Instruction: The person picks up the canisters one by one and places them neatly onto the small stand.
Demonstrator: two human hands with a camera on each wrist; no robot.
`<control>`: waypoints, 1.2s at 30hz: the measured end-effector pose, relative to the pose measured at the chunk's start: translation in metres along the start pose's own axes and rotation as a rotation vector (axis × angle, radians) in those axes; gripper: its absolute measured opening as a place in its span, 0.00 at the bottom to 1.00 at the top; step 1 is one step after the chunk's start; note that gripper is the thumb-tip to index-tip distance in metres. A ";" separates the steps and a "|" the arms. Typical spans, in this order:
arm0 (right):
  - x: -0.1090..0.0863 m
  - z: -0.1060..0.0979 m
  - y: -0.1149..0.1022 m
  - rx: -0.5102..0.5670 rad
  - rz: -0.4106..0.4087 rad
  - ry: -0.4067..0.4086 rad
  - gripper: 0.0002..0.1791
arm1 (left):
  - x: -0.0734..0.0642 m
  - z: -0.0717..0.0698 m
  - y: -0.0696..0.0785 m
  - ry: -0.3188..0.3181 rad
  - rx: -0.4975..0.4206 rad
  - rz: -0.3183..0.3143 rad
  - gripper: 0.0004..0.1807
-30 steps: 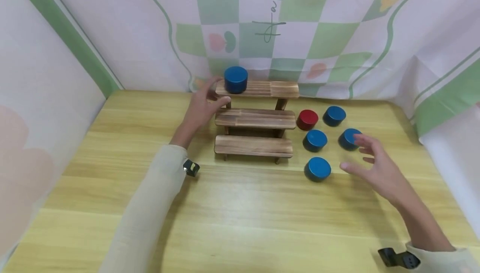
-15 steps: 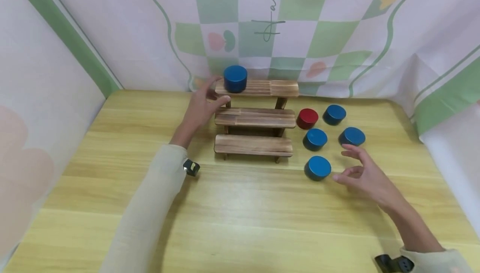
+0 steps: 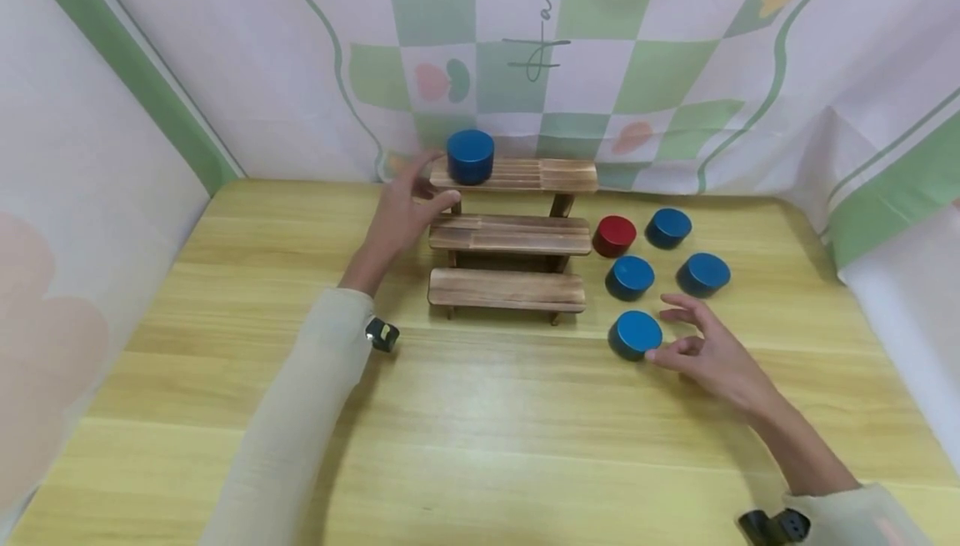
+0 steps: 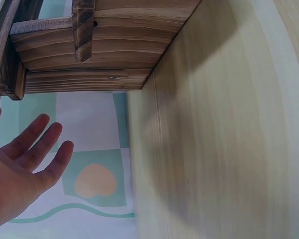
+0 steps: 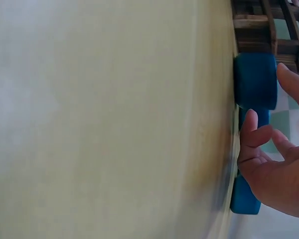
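A three-tier wooden stand [image 3: 510, 288] stands at the back of the table, with one blue cylinder [image 3: 470, 157] on the left end of its top tier. My left hand [image 3: 397, 217] holds that end of the top tier between thumb and index finger; in the left wrist view its other fingers [image 4: 57, 164] spread away from the wood. My right hand [image 3: 716, 354] is beside the nearest blue cylinder [image 3: 635, 334] on the table, thumb tip at its right edge. In the right wrist view, thumb and fingers are parted close to this blue cylinder [image 5: 256, 79].
Right of the stand, a red cylinder [image 3: 615, 236] and other blue cylinders stand on the table: one at the back [image 3: 668, 228], one in the middle [image 3: 630, 278], one at right [image 3: 703, 274]. A checkered cloth [image 3: 510, 87] hangs behind the stand.
My right hand has moved left, from the rightmost blue cylinder to the nearest one, its thumb and fingers coming closer together. The left hand and stand have kept their places.
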State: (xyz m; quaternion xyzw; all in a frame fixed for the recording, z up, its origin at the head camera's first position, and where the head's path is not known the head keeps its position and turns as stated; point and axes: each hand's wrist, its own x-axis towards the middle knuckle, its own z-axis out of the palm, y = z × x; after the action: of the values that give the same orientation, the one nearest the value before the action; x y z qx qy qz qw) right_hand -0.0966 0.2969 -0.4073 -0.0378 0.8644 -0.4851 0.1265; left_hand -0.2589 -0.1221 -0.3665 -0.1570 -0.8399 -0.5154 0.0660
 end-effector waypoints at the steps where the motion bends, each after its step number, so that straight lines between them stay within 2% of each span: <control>1: 0.001 0.001 0.000 -0.006 0.004 -0.007 0.46 | 0.000 0.000 0.000 0.002 -0.003 -0.003 0.37; 6: 0.006 0.008 -0.001 -0.031 0.011 -0.026 0.46 | 0.000 0.000 -0.002 0.003 0.002 0.000 0.37; 16: 0.008 0.015 -0.007 -0.068 0.006 -0.014 0.46 | 0.000 0.000 -0.004 0.003 0.005 0.011 0.37; 24: 0.009 0.017 -0.009 -0.123 -0.006 -0.002 0.40 | 0.001 0.000 -0.005 0.008 -0.005 0.023 0.37; 36: 0.008 0.025 -0.015 -0.123 -0.038 0.014 0.37 | 0.003 0.002 -0.005 0.007 -0.029 -0.005 0.36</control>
State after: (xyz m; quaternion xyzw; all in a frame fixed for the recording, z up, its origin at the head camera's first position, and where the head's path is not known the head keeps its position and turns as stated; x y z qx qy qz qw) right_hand -0.0988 0.2664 -0.4083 -0.0584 0.8927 -0.4335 0.1085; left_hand -0.2633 -0.1221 -0.3703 -0.1540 -0.8324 -0.5284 0.0652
